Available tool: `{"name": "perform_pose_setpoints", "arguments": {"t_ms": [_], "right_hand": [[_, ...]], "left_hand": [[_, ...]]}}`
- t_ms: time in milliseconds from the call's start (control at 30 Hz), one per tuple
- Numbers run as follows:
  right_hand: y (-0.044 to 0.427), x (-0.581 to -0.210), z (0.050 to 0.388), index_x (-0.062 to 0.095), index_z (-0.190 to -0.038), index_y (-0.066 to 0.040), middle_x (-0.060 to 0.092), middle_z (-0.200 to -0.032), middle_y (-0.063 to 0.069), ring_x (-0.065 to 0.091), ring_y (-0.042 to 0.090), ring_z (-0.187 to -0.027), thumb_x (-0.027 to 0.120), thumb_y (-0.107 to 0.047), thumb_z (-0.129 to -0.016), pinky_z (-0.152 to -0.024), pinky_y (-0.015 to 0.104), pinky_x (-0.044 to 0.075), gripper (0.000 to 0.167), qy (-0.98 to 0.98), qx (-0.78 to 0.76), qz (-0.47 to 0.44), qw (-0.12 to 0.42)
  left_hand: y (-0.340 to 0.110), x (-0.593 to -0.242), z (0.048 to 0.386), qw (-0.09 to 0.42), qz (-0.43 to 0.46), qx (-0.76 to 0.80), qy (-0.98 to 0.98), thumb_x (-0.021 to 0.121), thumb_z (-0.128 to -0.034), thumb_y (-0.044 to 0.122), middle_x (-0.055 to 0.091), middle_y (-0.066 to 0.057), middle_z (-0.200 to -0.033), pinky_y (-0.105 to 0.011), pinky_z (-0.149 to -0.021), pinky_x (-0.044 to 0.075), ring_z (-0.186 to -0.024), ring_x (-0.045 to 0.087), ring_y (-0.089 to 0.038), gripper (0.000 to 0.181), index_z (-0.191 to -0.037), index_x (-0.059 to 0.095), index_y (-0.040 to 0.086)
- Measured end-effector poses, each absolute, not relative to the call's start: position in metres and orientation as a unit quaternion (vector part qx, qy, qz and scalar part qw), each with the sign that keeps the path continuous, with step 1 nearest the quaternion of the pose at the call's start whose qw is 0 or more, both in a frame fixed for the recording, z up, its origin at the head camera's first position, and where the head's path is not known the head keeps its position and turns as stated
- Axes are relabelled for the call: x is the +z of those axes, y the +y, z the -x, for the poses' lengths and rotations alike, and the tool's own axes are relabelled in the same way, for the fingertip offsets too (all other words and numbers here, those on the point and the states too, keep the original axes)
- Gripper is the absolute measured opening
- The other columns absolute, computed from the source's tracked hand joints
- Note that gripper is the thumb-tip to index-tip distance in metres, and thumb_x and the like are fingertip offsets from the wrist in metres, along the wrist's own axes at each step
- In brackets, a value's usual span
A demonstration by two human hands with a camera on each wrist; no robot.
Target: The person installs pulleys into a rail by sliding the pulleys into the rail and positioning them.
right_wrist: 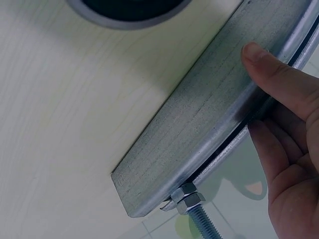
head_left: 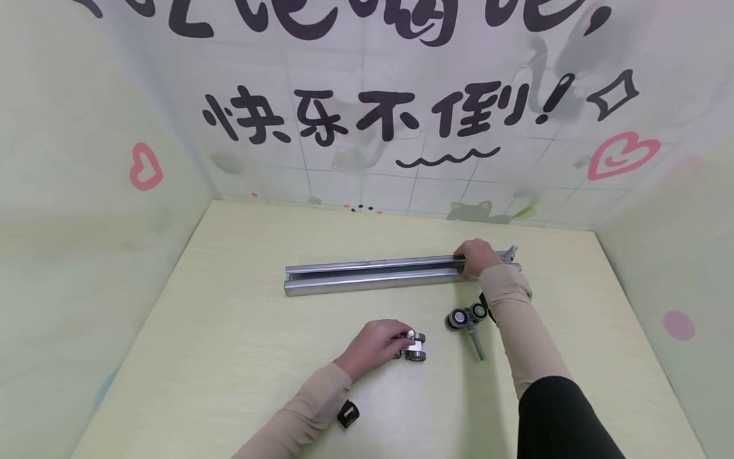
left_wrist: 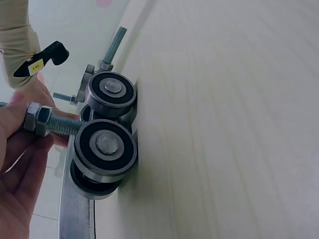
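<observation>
My left hand pinches the threaded bolt of a wheeled trolley, whose black-and-silver rollers rest at the table surface. The right hand grips a long slotted metal rail near its right end. In the right wrist view the thumb lies on the rail's side, with the fingers at the slotted face. A bolt with nuts sticks out of the slot at that end; what it joins inside is hidden. Another trolley lies between the hands, its bolt pointing toward the near edge.
Pale wood-grain table under everything. Printed white sheets stand behind it and at both sides. A black strap piece is at the left wrist; a black wrist device on the right arm shows in the left wrist view.
</observation>
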State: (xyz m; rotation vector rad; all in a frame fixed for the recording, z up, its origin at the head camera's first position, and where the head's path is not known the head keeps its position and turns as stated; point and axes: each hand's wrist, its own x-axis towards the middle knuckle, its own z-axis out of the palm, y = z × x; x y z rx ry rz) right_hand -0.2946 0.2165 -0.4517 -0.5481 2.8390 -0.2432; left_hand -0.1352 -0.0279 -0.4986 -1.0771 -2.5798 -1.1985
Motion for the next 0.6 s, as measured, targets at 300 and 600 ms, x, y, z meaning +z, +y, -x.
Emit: {"name": "perform_pose_setpoints", "arguments": {"t_ms": [300, 600], "right_hand": [[0.217, -0.453, 0.296, 0.066, -0.103, 0.002, 0.064, -0.105, 0.019, 0.058, 0.037, -0.097, 0.079, 0.002, -0.055, -0.089, 0.045, 0.046, 0.05, 0.971, -0.084, 0.19, 0.119], [0.218, -0.455, 0.298, 0.066, -0.103, 0.002, 0.064, -0.105, 0.019, 0.057, 0.037, -0.098, 0.08, 0.002, -0.055, -0.09, 0.045, 0.045, 0.05, 0.972, -0.086, 0.187, 0.115]], "left_hand": [[-0.03, -0.499, 0.135, 0.115, 0.343, -0.372, -0.855, 0.065, -0.0828, 0.015, 0.068, 0.001, -0.083, -0.015, -0.07, 0.05, -0.075, 0.062, -0.006, 0.009, -0.088, 0.066, 0.007], [-0.046, -0.497, 0.142, 0.144, 0.293, -0.383, -0.864, 0.067, -0.0811, 0.015, 0.067, 0.0, -0.08, -0.016, -0.063, 0.049, -0.07, 0.059, -0.007, 0.01, -0.086, 0.066, 0.007]]}}
